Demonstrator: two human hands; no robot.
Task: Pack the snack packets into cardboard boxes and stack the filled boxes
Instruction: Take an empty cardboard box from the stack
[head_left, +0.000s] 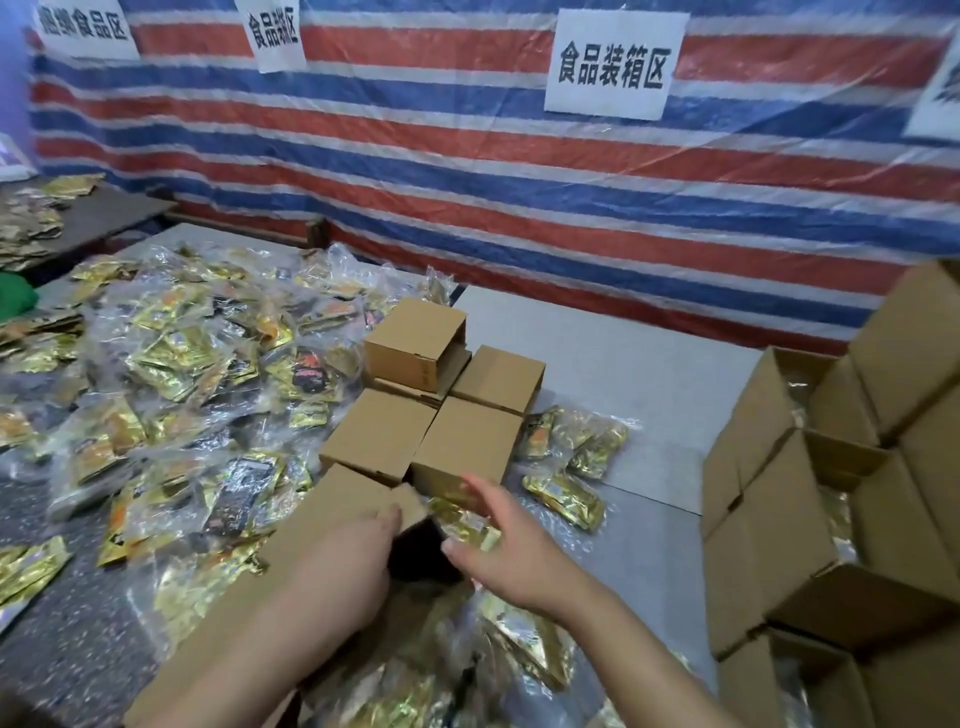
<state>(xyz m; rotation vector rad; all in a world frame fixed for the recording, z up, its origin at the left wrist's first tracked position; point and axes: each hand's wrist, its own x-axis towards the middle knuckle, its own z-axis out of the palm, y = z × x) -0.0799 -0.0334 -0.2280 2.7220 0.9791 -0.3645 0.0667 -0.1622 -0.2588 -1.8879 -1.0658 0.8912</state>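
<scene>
An open brown cardboard box (317, 525) lies tilted near the front of the grey table (623, 353), its dark mouth facing right. The left hand (343, 566) grips the box at its open end, fingers curled over a small flap. The right hand (506, 540) reaches toward that mouth with fingers extended and relaxed, resting against a gold foil snack packet (465, 522) at the opening (whether the thumb pinches the packet cannot be told).

Just behind the hands sits a cluster of small closed brown cardboard boxes (462, 441), one stacked on top. A heap of gold and black snack packets in clear plastic bags (182, 374) covers the table's left side; a few more lie to the right of the cluster.

At far right rises a stack of larger open brown cartons (810, 499). A red, white and blue striped tarpaulin (467, 171) hangs behind, bearing white paper signs (613, 62) printed in Chinese characters.
</scene>
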